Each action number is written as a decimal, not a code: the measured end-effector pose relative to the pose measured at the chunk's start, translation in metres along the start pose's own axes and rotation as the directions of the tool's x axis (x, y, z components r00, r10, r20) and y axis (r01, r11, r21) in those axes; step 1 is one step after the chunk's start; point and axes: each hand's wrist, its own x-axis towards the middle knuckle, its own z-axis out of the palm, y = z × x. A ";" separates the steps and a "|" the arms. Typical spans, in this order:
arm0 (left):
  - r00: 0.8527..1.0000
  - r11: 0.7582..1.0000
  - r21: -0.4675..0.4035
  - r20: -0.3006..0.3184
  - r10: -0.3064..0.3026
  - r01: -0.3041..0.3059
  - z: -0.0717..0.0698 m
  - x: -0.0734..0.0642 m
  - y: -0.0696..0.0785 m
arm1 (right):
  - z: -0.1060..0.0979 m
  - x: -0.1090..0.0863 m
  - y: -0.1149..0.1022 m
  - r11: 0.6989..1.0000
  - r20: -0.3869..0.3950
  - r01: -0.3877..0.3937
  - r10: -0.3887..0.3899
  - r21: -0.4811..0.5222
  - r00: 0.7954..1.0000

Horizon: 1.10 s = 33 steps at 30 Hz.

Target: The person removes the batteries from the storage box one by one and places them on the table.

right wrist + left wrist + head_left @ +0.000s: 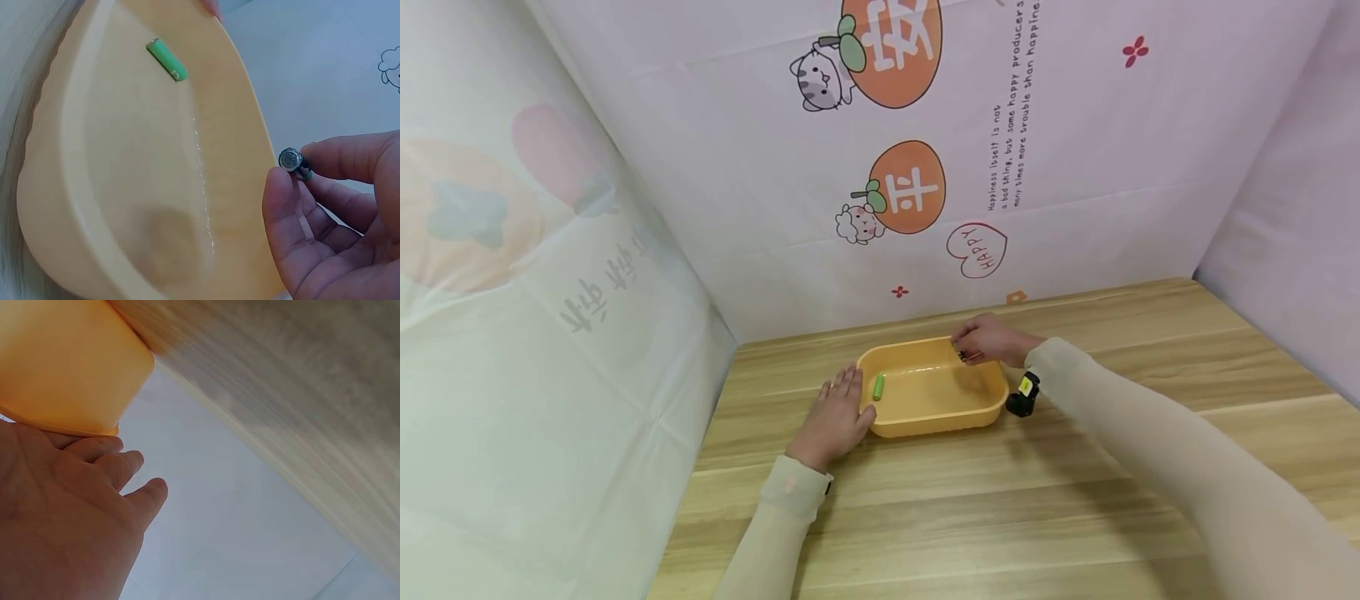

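Observation:
A yellow tray (936,423) stands on the wooden table, and a green battery (167,60) lies inside near its left end. At that end my left hand (837,418) rests on the rim with its fingers fairly straight; the left wrist view shows the palm and fingers (147,499) below the rim. Over the tray's far right corner, my right hand (992,340) pinches a small dark cylinder with a round silvery end (290,160) between thumb and fingertips. A bit of green shows behind that end; the rest of the cylinder is hidden by the fingers.
The wooden table (925,508) extends in front of the tray and to both sides. Close behind the tray hangs a white printed cloth (775,217), with more cloth at the left and right. A black wrist camera (1022,400) sits beside the tray's right end.

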 end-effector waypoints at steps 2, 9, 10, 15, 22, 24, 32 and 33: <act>1.000 1.000 -0.002 0.000 0.001 -0.001 0.000 0.000 0.000 | -0.004 -0.003 -0.001 1.000 -0.007 -0.004 0.004 -0.008 1.000; 1.000 1.000 -0.005 0.006 0.000 0.000 -0.001 -0.001 0.000 | -0.015 -0.009 0.000 0.999 -0.016 -0.014 0.013 -0.037 1.000; 1.000 1.000 -0.007 0.006 0.000 0.000 -0.001 -0.001 0.000 | -0.017 -0.010 0.001 0.999 -0.015 -0.014 0.014 -0.039 1.000; 1.000 1.000 -0.008 0.009 0.002 -0.002 -0.001 -0.001 0.000 | -0.026 -0.014 0.007 0.998 -0.014 -0.028 0.027 -0.054 1.000; 1.000 1.000 -0.015 -0.001 0.012 -0.012 0.000 0.001 0.001 | -0.041 -0.017 0.017 0.999 -0.021 -0.027 0.026 -0.047 0.999; 1.000 1.000 -0.016 -0.002 0.012 -0.012 0.000 0.001 0.001 | -0.045 -0.019 0.020 0.999 -0.028 -0.018 0.017 -0.046 0.999; 1.000 1.000 -0.016 -0.003 0.011 -0.011 0.000 0.000 0.001 | -0.057 -0.031 0.023 0.996 -0.041 0.012 -0.016 -0.087 0.999; 1.000 1.000 -0.013 -0.004 0.013 -0.013 0.001 0.000 0.001 | -0.058 -0.032 0.024 0.996 -0.044 0.015 -0.019 -0.092 0.999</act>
